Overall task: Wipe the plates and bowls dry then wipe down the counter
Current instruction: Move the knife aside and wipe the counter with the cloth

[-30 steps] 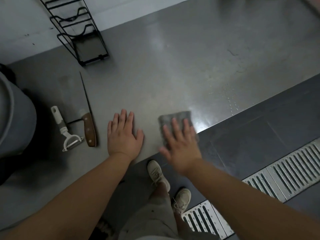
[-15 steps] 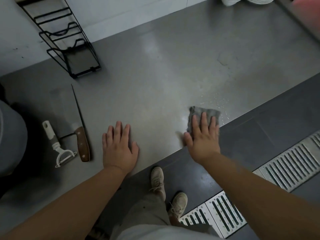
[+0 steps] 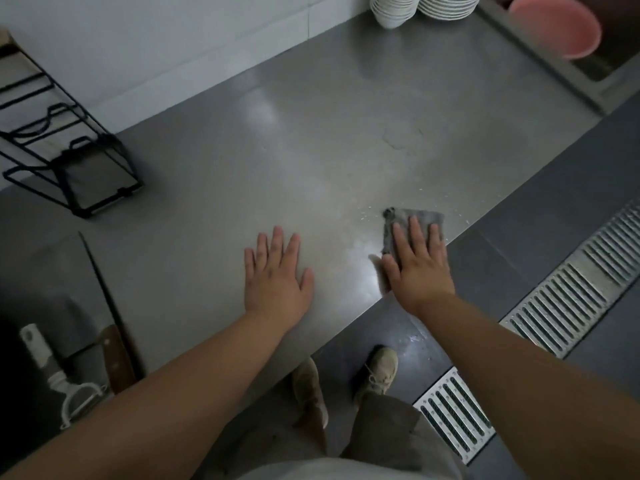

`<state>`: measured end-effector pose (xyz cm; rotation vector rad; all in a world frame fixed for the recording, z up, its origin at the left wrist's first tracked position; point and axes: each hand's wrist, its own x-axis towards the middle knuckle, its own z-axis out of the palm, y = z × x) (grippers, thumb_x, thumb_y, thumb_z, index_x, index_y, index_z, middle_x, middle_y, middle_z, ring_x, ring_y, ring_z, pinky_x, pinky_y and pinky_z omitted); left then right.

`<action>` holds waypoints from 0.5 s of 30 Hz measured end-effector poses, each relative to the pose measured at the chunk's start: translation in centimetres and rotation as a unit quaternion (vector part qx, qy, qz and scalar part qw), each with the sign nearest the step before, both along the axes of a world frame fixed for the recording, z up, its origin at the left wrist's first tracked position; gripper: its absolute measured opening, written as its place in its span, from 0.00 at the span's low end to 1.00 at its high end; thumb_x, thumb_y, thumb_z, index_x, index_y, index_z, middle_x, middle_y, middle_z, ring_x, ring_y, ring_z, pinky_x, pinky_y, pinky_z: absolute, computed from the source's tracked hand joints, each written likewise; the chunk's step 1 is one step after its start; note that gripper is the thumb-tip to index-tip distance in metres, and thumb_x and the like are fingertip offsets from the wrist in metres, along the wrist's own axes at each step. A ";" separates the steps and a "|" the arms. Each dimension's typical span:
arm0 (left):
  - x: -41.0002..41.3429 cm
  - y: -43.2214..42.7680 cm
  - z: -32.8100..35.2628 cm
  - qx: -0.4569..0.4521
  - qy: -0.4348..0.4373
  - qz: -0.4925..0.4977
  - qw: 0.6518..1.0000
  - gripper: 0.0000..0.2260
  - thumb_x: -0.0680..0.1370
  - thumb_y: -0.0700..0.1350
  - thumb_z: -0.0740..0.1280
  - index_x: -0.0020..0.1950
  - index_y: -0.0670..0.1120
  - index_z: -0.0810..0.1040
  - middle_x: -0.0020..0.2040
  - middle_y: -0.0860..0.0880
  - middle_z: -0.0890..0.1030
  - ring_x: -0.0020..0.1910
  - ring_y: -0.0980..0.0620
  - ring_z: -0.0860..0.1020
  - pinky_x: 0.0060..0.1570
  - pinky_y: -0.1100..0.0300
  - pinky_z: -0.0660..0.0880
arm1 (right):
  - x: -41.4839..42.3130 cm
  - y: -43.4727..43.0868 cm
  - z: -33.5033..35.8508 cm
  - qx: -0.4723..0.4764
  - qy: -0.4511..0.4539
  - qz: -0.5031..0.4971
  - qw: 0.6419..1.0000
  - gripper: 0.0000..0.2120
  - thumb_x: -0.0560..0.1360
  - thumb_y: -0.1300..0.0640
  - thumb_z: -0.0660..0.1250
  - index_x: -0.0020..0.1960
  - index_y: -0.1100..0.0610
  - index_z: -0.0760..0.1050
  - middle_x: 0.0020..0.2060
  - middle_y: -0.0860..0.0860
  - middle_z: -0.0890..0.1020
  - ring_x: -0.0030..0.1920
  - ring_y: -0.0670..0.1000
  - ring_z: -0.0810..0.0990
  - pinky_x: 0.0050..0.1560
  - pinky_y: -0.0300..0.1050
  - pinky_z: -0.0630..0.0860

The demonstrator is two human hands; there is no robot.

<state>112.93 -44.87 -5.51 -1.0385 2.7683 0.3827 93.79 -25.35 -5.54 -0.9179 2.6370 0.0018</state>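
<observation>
Head view: we pressed our right hand [image 3: 419, 268], fingers straight, flat on a grey cloth [image 3: 414, 219] at the near edge of the counter [image 3: 311, 150]. Our left hand [image 3: 275, 277] lay spread on the steel to its left; stacked bowls [image 3: 393, 10] and plates [image 3: 446, 6] stood at the far right.

The counter [image 3: 311, 150] is brushed steel, smooth with a dull sheen and a bright glare patch near its front edge. The grey cloth [image 3: 414, 220] looks soft and matt. At near left, the knife [image 3: 114, 355] has a wooden handle; the peeler [image 3: 52, 368] is white plastic.
</observation>
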 end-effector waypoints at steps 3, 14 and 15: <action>-0.5 0.3 -1.1 -0.024 -0.020 0.001 1.000 0.33 0.81 0.63 0.48 0.85 0.55 0.45 0.85 0.48 0.44 0.83 0.42 0.43 0.80 0.41 0.42 | 1.7 -1.5 0.2 0.001 -0.014 -0.037 0.999 0.40 0.78 0.29 0.34 0.85 0.47 0.37 0.83 0.54 0.36 0.81 0.64 0.32 0.81 0.61 0.34; -0.8 0.2 -0.7 -0.019 -0.039 0.011 0.999 0.34 0.80 0.63 0.52 0.84 0.54 0.51 0.85 0.47 0.48 0.83 0.42 0.46 0.80 0.40 0.46 | -5.1 -0.8 -1.0 -0.005 0.009 0.273 0.962 0.36 0.82 0.28 0.44 0.84 0.42 0.43 0.84 0.49 0.42 0.82 0.60 0.34 0.82 0.60 0.38; -1.0 0.1 -0.5 -0.015 -0.035 0.016 0.999 0.34 0.80 0.64 0.53 0.84 0.54 0.53 0.85 0.47 0.49 0.83 0.43 0.47 0.81 0.41 0.46 | -6.9 -0.7 -0.7 0.008 0.016 0.218 0.976 0.36 0.82 0.27 0.41 0.84 0.42 0.40 0.84 0.48 0.40 0.82 0.59 0.33 0.82 0.60 0.37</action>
